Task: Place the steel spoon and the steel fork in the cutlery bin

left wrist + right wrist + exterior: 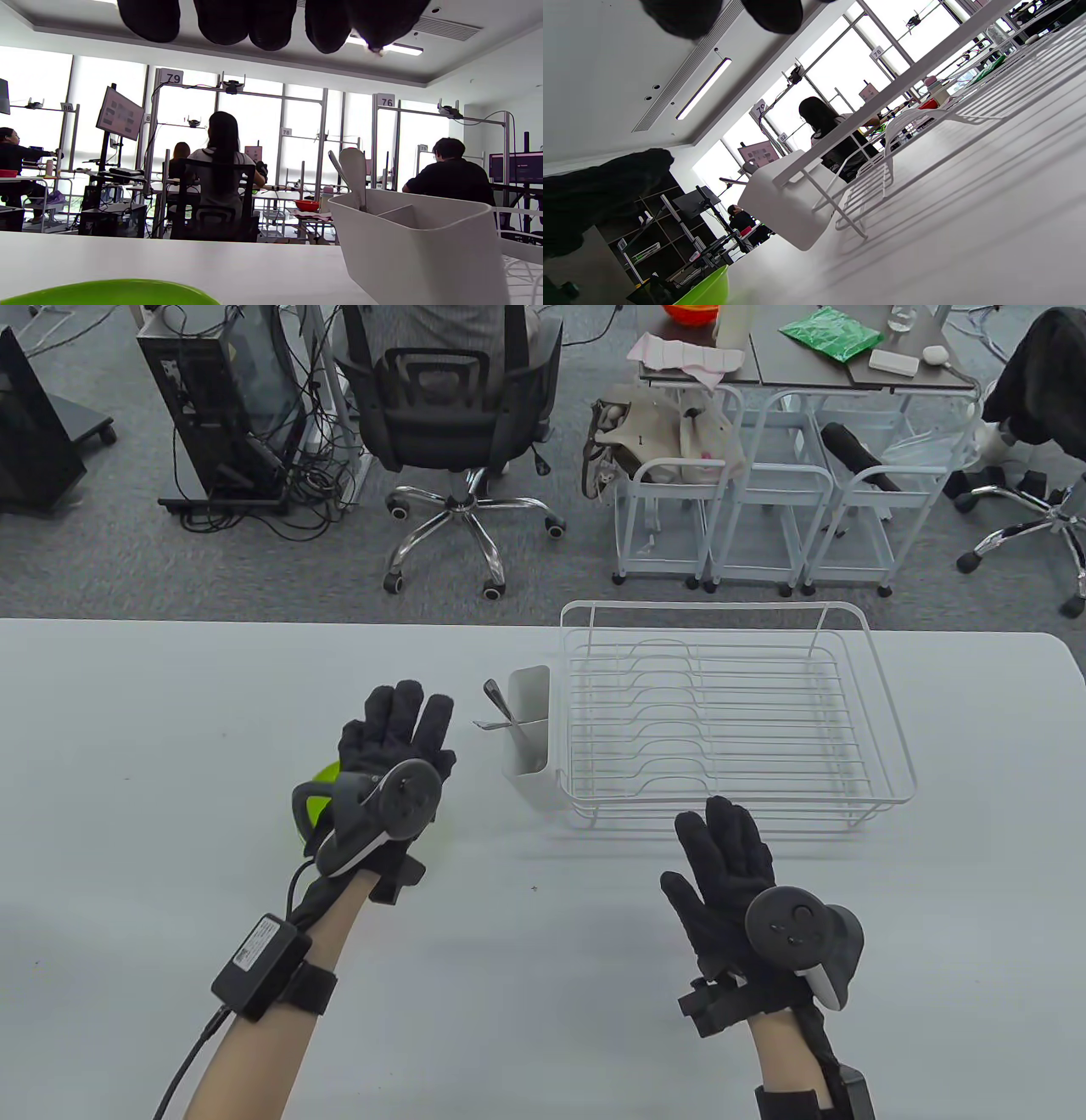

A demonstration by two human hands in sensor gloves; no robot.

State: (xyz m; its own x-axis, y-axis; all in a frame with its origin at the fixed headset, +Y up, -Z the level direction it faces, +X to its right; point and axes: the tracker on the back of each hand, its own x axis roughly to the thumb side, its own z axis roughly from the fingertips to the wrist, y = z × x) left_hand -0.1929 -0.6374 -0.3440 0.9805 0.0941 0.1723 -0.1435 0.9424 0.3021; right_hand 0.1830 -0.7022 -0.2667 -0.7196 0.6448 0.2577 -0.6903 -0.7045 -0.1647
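The white cutlery bin (529, 734) hangs on the left end of the white wire dish rack (730, 712). The steel spoon and steel fork (499, 711) stand in it, handles sticking out to the left. In the left wrist view the bin (420, 250) is at the right with the utensil ends (353, 174) rising from it. My left hand (397, 742) lies flat and open on the table left of the bin, holding nothing. My right hand (725, 861) lies open and empty in front of the rack. The bin also shows in the right wrist view (780, 207).
A green bowl (322, 793) sits under and left of my left hand; it also shows in the left wrist view (110, 292) and the right wrist view (706, 290). Office chairs, carts and a desk stand beyond the table's far edge.
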